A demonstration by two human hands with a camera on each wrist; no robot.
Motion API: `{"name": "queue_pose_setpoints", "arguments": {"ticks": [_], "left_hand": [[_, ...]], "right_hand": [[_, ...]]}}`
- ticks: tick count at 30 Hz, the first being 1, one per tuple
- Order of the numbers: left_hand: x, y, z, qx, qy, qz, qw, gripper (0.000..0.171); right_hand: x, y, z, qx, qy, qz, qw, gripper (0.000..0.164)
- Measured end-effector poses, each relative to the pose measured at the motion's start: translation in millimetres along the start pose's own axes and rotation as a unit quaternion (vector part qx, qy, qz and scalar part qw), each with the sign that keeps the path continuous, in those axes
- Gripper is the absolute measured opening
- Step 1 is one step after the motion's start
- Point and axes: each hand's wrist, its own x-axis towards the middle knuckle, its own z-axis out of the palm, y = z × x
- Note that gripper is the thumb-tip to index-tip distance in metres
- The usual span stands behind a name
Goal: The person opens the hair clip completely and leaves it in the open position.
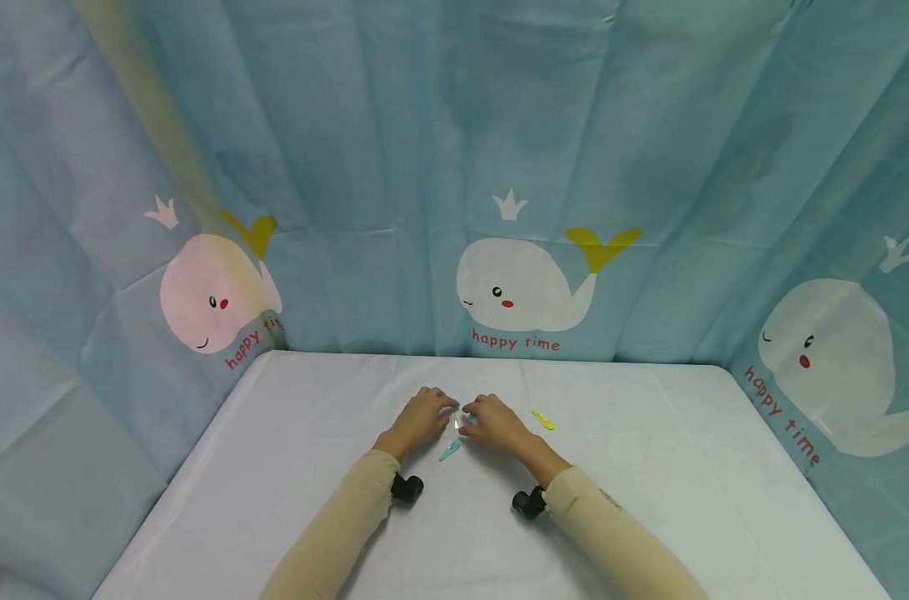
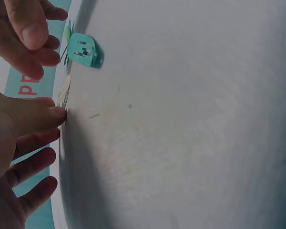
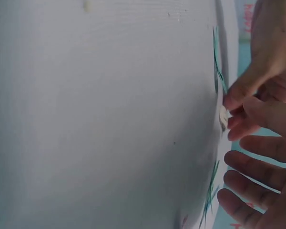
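Close in front of me, a small white or clear snap hair clip (image 1: 456, 420) is between my hands. My left hand (image 1: 420, 418) pinches it between thumb and forefinger; the left wrist view shows the pale clip (image 2: 64, 90) at the thumb tip. Opposite it, my right hand (image 1: 494, 423) reaches beside the clip; in the right wrist view its fingers (image 3: 250, 183) are spread and loosely bent, with no visible grip. A teal hair clip (image 1: 450, 450) lies on the table just below the hands. To the right of my right hand lies a yellow hair clip (image 1: 543, 419).
A white cloth covers the table (image 1: 649, 483). Behind it hangs a blue curtain (image 1: 394, 167) printed with white whales, which also surrounds the sides. Black wrist cameras (image 1: 407, 489) are strapped at both sleeve cuffs.
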Motion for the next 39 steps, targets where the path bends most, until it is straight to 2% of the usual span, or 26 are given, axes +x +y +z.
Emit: {"name": "queue_pose_setpoints", "arguments": {"ticks": [6,15,20,26,32,39], "left_hand": [[0.6,0.2,2.5,-0.002,0.017,0.009,0.9998,0.011],[1.9,0.0,5.4,0.002,0.014,0.009,0.9999,0.006],[-1.3,0.5,4.4,-0.018,0.015,0.008,0.9997,0.006],[-6.4,2.0,3.3,-0.063,0.009,-0.016,0.9978,0.007],[-11.0,2.0,4.6,-0.105,0.017,-0.026,0.9940,0.008],[-16.2,3.1,4.3,-0.151,0.025,-0.037,0.9875,0.011]], "right_hand": [[5,-7,3,0.009,-0.009,0.007,1.000,0.029],[9,-7,9,0.025,-0.005,0.021,0.999,0.014],[10,-7,9,0.023,-0.001,0.034,0.999,0.013],[7,-5,8,0.045,0.028,0.030,0.998,0.011],[5,-2,9,0.092,0.047,0.036,0.994,0.011],[2,2,7,0.175,0.044,0.035,0.983,0.012]]}}
